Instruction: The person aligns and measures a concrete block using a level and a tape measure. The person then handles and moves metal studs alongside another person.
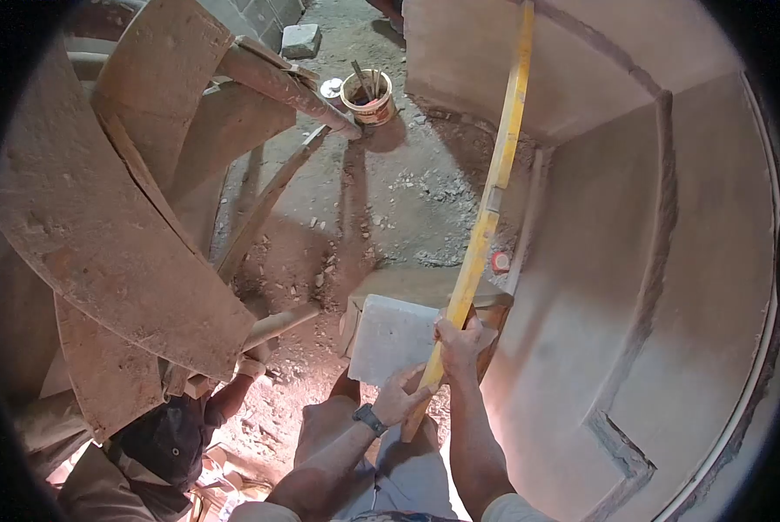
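Observation:
A long yellow spirit level (473, 261) slants up and away from me, its far end reaching the wall at the top of the view. A pale vial window shows partway along it. Near its lower end, my left hand (399, 396), with a dark watch on the wrist, is closed around the level. Slightly higher up, my right hand (464, 344) also grips it. Beneath and beside the hands lies a flat whitish slab (394, 331), on top of a brown box-like block (407, 283). My legs are just below the hands.
Plastered wall (581, 287) with chased grooves (655, 252) runs along the right. Curved wooden boards (120, 235) and poles crowd the left. A person in a dark cap (159, 439) is at lower left. A bucket (368, 100) with tools and a block (301, 41) stand on the rubble-strewn floor.

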Motion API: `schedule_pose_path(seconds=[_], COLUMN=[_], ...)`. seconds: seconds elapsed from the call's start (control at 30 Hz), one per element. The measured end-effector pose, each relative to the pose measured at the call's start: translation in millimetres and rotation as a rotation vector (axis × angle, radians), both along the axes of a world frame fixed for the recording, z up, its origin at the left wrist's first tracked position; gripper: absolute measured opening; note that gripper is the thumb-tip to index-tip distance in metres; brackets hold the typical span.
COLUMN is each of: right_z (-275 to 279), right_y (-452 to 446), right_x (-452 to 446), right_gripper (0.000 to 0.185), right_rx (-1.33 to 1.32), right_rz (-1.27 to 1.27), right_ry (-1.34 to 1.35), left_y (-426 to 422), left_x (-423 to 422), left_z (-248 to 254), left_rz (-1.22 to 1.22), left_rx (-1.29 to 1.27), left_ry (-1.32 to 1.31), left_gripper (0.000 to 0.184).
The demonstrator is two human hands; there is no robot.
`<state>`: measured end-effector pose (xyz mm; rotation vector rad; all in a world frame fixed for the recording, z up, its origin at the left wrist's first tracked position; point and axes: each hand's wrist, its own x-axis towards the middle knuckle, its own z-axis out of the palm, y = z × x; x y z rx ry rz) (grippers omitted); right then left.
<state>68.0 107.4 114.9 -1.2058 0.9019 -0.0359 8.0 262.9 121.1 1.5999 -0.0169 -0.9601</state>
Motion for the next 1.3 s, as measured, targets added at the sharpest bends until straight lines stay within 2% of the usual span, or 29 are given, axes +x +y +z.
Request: schedule_pose_path(seconds=[0.1, 0.2, 0.27, 0.4, 0.47, 0.57, 0.77, 1.07, 1.17, 1.3], right_z=[-3, 8, 28, 12, 4, 2, 7, 3, 19, 19], right_y=[3, 10, 10, 14, 16, 25, 34, 39, 39, 40], right_x=[-2, 7, 19, 14, 12, 18, 36, 41, 42, 39], right_gripper=[0.036, 0.036, 0.036, 0.037, 0.038, 0.040, 0.039, 0.042, 0.044, 0.045], right_rx=[-0.024, -0.096, -0.154, -0.461, -0.610, -0.231, -0.057, -0.010, -0.078, -0.036], right_rz=[-0.005, 0.014, 0.073, 0.274, 0.375, 0.127, 0.029, 0.015, 0.064, 0.036], right_ry=[0.019, 0.087, 0.148, 0.473, 0.637, 0.219, 0.057, 0.034, 0.196, 0.144], left_y=[4, 2, 4, 13, 18, 19, 25, 31, 40, 43], left_x=[-6, 1, 21, 28, 16, 22, 17, 28, 25, 11], left_z=[-8, 0, 21, 21, 2, 4, -20, -9, -8, -16], left_rz=[0.012, 0.157, 0.078, 0.040, 0.104, 0.162, 0.224, 0.226, 0.236, 0.168], left_rx=[0.041, -0.141, -0.039, 0.049, -0.023, -0.147, -0.254, -0.236, -0.292, -0.334], left_ry=[0.038, 0.239, 0.157, 0.123, 0.183, 0.265, 0.364, 0.337, 0.406, 0.427], left_gripper=[0.056, 0.056, 0.058, 0.058, 0.059, 0.060, 0.061, 0.058, 0.059, 0.059])
